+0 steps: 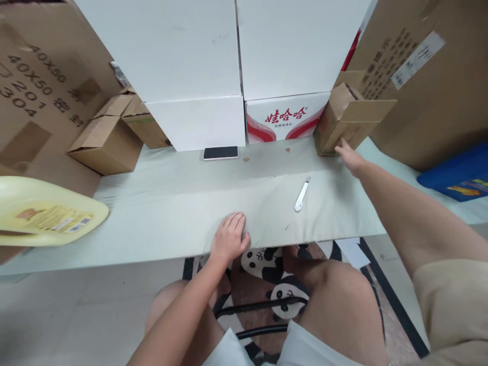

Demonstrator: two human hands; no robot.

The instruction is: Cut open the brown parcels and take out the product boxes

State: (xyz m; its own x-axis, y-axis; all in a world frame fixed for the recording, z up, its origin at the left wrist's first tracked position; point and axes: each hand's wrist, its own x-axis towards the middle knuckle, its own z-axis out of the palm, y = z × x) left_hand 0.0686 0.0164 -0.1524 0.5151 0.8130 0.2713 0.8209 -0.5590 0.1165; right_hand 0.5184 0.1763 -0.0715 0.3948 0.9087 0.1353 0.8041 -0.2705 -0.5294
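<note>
My left hand (229, 236) lies flat on the cloth-covered table near its front edge, fingers stretched out, with nothing in it. Toward the back right, my right hand (351, 156) reaches against the front of a small cardboard box (330, 132) with raised flaps. Its visible fingers extend onto the box's face; some of them are hidden. The box stands on the table, and something brown shows inside its top. Between my hands, a white utility knife (302, 195) rests on the cloth, touched by neither hand.
A phone (220, 153) and two small brown scraps lie before stacked white cartons (287, 117). Small cardboard boxes (110, 137) and a yellow bottle (49, 211) are at left. A large carton (427, 96) and a blue container (457, 170) stand at right.
</note>
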